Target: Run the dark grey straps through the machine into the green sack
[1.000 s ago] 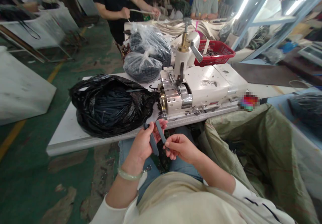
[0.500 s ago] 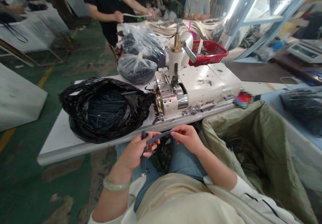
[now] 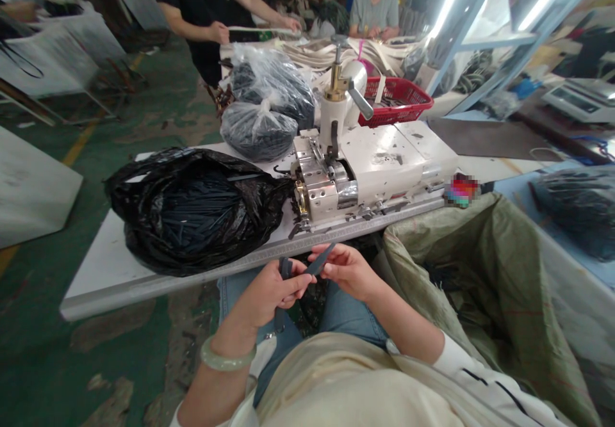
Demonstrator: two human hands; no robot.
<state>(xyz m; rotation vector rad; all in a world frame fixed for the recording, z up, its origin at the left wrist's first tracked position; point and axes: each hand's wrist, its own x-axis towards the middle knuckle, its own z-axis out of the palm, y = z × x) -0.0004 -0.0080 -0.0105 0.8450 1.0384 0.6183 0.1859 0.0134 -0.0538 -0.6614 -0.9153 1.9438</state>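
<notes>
In front of my lap, my left hand (image 3: 273, 289) is closed around dark blue-grey strips. One strip (image 3: 278, 319) hangs down from its grip, with a folded part at the top. Another strip (image 3: 321, 260) is pinched at its lower end by the left thumb and slants up to the right. My right hand (image 3: 353, 272) has its fingers curled around that slanting strip, the index behind it; the exact contact is partly hidden. Beyond my hands stands a cream skiving-type machine (image 3: 331, 184). A black plastic bag (image 3: 139, 235) full of similar dark strips lies open left of it.
Knotted clear bags (image 3: 259, 129) of dark pieces sit behind the machine, near a red basket (image 3: 398, 104). A green woven sack (image 3: 509, 273) gapes at my right. The white table's front edge (image 3: 182, 286) runs before me. Two people (image 3: 202, 24) work across the table.
The slanting strip has turned from nearly level to steeper, its free end now pointing up. My right hand has shifted slightly left and its fingers have loosened from a pinch at the strip's end.
</notes>
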